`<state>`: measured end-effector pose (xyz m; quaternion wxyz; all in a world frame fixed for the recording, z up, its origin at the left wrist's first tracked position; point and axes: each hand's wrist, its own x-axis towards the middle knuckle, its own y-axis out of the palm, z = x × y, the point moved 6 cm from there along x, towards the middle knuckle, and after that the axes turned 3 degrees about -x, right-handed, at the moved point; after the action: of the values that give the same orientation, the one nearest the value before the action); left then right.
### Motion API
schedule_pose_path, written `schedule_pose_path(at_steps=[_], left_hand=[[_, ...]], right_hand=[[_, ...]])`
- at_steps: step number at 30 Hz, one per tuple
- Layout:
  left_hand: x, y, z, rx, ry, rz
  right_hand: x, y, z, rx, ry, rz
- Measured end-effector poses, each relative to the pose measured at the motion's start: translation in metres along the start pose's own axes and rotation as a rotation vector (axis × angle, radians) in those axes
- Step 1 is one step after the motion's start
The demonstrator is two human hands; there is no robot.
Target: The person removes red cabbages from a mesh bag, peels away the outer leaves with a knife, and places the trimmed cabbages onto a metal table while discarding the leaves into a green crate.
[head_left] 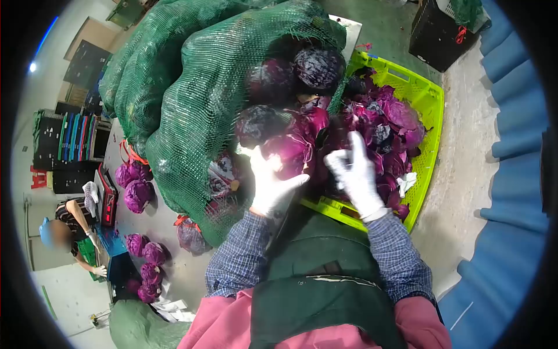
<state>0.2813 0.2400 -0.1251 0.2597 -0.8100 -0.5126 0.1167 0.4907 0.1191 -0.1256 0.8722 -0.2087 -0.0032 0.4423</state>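
My left hand (270, 180), in a white glove, rests against a purple cabbage (288, 154) at the mouth of a green mesh sack (200, 99). Its thumb points right and its fingers are partly hidden behind the palm. Right of it, my gloved right hand (353, 174) has its index finger raised and its thumb spread, over the near side of a yellow-green crate (433, 128). Loose purple leaves (398, 113) fill the crate. More cabbages (318, 67) show in the sack opening, some of them dark and blurred.
Several trimmed cabbages (138, 195) lie on the metal table (180, 267) at the left, near a red scale (108, 198). Beyond the table, a person (75, 232) in a blue cap reaches toward a blue crate (110, 241). A black crate (433, 38) stands at the upper right.
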Motion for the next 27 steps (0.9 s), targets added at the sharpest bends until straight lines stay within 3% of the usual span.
schedule_pose_path(at_steps=[3,5,7,8,12,15,18,21,22,23,25,27], left_hand=[[-0.004,-0.004,-0.006,0.199,0.118,0.097],[-0.007,-0.005,-0.010,-0.008,0.064,0.108],[-0.011,-0.001,-0.013,-0.225,-0.008,0.088],[-0.014,-0.002,-0.019,-0.116,0.041,0.063],[-0.011,0.002,-0.018,-0.208,-0.028,-0.081],[-0.006,0.003,-0.014,-0.341,-0.074,-0.034],[-0.004,0.007,-0.005,-0.429,-0.087,0.006],[0.001,0.003,0.023,-0.301,-0.126,0.063],[0.006,-0.007,-0.010,-0.672,-0.461,0.088],[0.005,-0.007,0.024,-0.821,-0.346,0.177],[0.010,-0.016,0.033,-0.808,-0.356,0.210],[0.005,-0.020,0.039,-0.809,-0.431,0.143]], right_hand=[[-0.008,0.051,0.010,0.099,0.332,0.369],[-0.001,0.063,0.009,0.399,0.227,0.509],[0.000,0.057,0.008,0.447,0.236,0.575],[0.000,0.056,0.008,0.394,0.215,0.555],[-0.002,0.057,0.013,0.206,0.248,0.449],[0.000,0.056,0.009,0.109,0.269,0.482],[0.006,0.064,-0.008,-0.377,0.087,0.258],[0.016,0.061,-0.034,-0.458,-0.028,0.060],[0.019,0.051,-0.045,-0.238,0.171,0.091],[0.026,0.062,-0.100,0.093,0.363,0.145],[0.027,0.059,-0.100,0.045,0.190,0.063],[0.017,0.041,-0.082,-0.046,0.215,0.104]])
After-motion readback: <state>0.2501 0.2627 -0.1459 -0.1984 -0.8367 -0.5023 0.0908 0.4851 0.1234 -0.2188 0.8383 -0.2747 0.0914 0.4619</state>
